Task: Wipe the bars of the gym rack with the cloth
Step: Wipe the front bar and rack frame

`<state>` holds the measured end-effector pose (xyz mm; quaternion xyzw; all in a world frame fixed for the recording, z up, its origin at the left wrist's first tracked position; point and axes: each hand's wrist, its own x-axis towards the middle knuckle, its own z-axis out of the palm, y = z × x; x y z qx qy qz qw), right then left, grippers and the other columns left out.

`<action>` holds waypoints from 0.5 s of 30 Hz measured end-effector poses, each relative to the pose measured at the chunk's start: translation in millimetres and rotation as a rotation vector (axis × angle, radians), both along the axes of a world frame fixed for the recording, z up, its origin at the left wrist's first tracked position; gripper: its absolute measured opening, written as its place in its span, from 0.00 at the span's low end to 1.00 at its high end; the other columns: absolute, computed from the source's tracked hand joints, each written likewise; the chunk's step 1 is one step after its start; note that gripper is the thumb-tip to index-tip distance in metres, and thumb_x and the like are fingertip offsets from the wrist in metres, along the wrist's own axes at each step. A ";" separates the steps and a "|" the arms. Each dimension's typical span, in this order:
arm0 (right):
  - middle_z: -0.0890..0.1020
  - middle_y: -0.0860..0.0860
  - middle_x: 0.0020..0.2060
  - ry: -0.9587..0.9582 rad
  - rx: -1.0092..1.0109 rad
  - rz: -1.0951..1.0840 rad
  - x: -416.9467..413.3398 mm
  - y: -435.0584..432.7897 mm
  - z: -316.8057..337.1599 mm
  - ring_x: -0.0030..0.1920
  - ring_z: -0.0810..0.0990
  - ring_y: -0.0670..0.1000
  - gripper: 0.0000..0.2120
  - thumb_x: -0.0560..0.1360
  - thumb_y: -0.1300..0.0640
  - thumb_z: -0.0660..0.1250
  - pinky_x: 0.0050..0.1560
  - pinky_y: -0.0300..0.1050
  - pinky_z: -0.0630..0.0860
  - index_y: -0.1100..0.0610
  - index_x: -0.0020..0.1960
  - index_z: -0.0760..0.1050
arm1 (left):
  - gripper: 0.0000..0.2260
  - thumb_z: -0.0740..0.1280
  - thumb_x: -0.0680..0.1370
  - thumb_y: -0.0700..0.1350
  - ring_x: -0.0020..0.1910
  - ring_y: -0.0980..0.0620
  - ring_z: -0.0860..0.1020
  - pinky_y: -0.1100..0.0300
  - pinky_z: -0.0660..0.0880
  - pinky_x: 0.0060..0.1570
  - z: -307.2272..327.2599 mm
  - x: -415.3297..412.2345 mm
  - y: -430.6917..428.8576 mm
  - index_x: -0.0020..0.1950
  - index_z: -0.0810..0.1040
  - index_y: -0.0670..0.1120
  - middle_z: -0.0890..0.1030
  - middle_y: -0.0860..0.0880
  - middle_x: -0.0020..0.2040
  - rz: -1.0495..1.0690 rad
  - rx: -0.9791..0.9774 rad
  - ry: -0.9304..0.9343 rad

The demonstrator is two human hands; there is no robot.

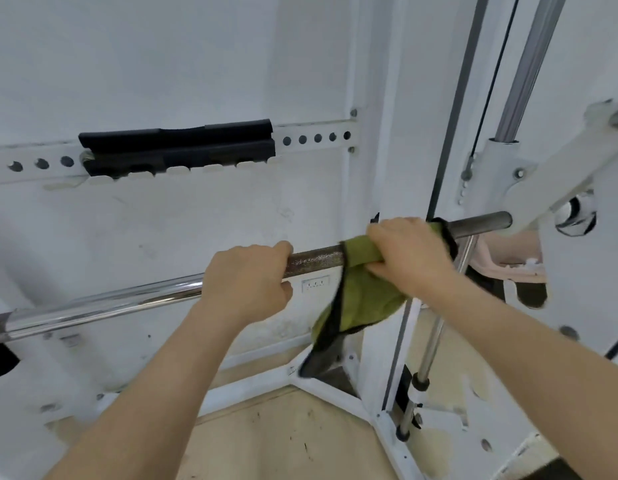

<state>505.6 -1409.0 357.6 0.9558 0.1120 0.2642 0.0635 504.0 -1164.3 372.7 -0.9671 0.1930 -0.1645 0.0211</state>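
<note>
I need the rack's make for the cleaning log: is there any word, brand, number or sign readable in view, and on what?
No text here is legible.
Small white plate on the wall behind the barbell: a few dark marks, too small and blurred to read.
On the green cloth and the white rack frame: no print visible.
</note>
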 end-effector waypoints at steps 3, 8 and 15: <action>0.76 0.50 0.39 -0.040 0.113 -0.207 3.7 -76.0 -6.6 0.48 0.76 0.57 0.13 0.67 0.47 0.72 0.56 0.53 0.66 0.51 0.42 0.71 | 0.11 0.62 0.74 0.52 0.41 0.48 0.74 0.56 0.64 0.38 0.5 0.5 -17.2 0.55 0.71 0.51 0.76 0.53 0.40 0.031 0.024 -0.027; 0.79 0.49 0.37 -0.008 0.209 -0.379 11.1 -67.4 -3.0 0.46 0.77 0.56 0.07 0.68 0.47 0.66 0.61 0.54 0.66 0.49 0.39 0.73 | 0.12 0.63 0.74 0.51 0.40 0.49 0.71 0.56 0.63 0.40 -2.9 -7.4 -60.8 0.55 0.70 0.49 0.73 0.53 0.41 0.081 0.045 -0.035; 0.80 0.51 0.45 -0.071 0.157 0.181 1.7 -25.0 -13.0 0.50 0.77 0.55 0.14 0.72 0.50 0.65 0.57 0.51 0.68 0.55 0.54 0.75 | 0.36 0.63 0.65 0.34 0.64 0.56 0.69 0.57 0.70 0.61 22.1 -3.5 -153.3 0.71 0.65 0.56 0.67 0.57 0.69 -0.200 -0.642 0.294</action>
